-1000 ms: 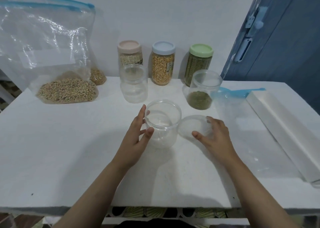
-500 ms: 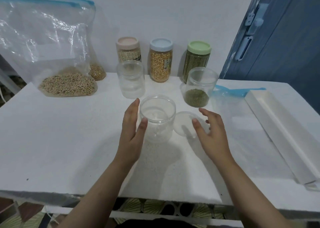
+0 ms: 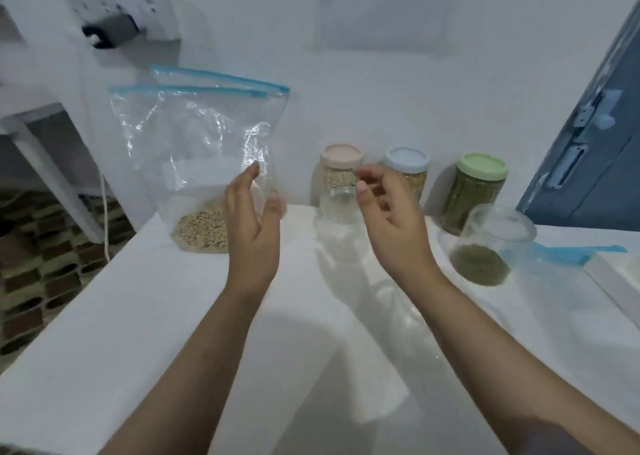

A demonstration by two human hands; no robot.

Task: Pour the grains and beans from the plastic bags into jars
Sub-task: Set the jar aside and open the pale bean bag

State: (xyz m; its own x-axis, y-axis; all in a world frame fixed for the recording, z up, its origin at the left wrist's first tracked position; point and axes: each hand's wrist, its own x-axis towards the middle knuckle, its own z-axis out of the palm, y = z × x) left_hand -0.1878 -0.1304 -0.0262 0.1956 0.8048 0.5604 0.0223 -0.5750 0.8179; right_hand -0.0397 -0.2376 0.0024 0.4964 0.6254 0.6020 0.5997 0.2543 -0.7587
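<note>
Above the table (image 3: 104,333), left hand (image 3: 252,226) and right hand (image 3: 391,226) hover empty

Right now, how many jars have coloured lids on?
3, in a row against the wall: the pink-lidded jar, the blue-lidded jar partly behind the right hand, and the green-lidded jar. None seem hidden.

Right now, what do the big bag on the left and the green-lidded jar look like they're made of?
The bag looks like thin clear plastic film: glossy crinkles, blue zip strip. The green-lidded jar has a clear body, plastic or glass, hard to tell; its lid looks like matte plastic.
</note>
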